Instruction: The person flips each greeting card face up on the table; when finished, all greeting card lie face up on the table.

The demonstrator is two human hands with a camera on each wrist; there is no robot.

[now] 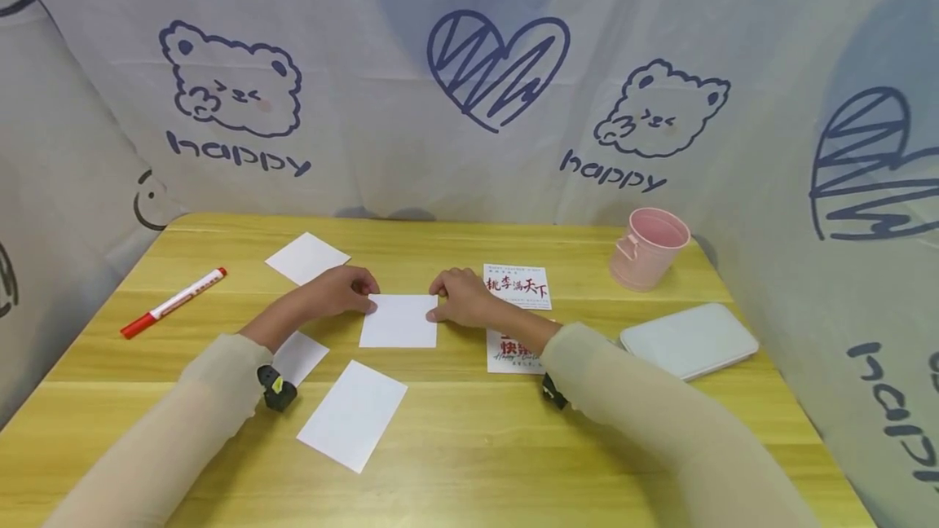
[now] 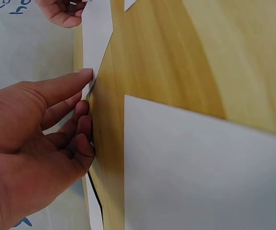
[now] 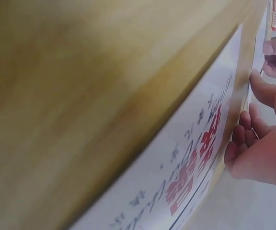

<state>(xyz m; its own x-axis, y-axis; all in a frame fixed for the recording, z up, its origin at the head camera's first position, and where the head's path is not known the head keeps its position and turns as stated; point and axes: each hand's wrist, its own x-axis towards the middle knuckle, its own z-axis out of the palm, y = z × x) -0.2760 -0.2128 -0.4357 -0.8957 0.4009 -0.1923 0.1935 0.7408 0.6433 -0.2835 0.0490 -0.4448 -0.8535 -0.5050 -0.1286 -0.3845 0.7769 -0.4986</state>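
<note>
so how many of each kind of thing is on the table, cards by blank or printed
blank cards: 4
printed cards: 2
marker: 1
pink cup: 1
white case: 1
total: 9

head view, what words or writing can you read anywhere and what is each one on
"happy": on the backdrop cloth, under the left bear drawing.
"happy": again under the right bear drawing; part of another shows at the far right edge.
"桃李满天下": red and black characters on the printed card by the right hand.
Second printed card: red characters mostly hidden by the right arm, the script line too small to read.
Marker: print too small to read.
</note>
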